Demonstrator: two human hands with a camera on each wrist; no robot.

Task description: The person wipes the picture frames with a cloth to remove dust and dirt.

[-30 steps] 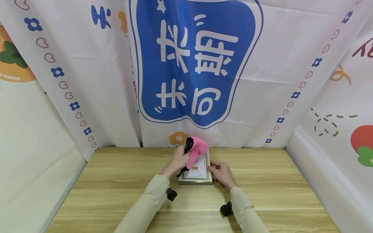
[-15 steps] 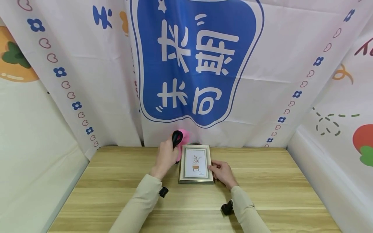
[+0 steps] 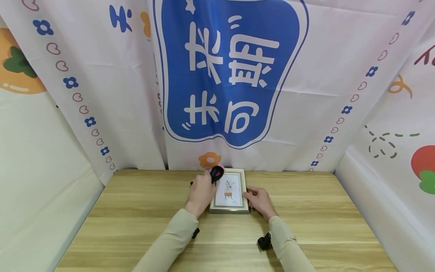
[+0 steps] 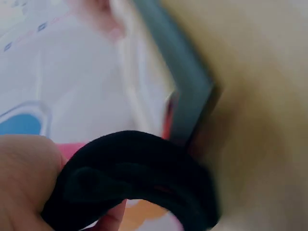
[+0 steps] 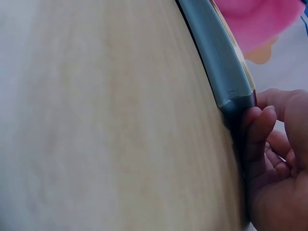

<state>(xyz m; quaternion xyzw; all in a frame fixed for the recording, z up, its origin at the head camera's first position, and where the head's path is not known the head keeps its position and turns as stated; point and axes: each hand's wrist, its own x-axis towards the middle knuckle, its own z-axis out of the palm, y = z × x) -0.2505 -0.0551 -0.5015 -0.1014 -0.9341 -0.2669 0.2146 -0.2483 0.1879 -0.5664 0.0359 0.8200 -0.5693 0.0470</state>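
A picture frame (image 3: 229, 189) with a plant drawing lies face up on the table near its far edge. My right hand (image 3: 259, 202) holds the frame's right edge, thumb against the rim. In the right wrist view, the fingers (image 5: 260, 127) curl at the frame's side (image 5: 219, 53). My left hand (image 3: 201, 192) grips a pink hair dryer (image 5: 262, 21) over the frame's left part. Mostly the dryer's black loop (image 3: 217, 173) shows in the head view. Close up in the left wrist view, that black loop (image 4: 130, 149) covers much of the pink body.
The wooden table (image 3: 306, 211) reaches a white printed cloth wall (image 3: 299, 121) just behind the frame. More cloth walls stand at the left and right sides. A small black camera (image 3: 264, 241) is on the right wrist.
My left hand with the hair dryer moved from above the frame to its left side, then back right over the frame's left edge, turning the dryer. The right hand stayed on the frame.
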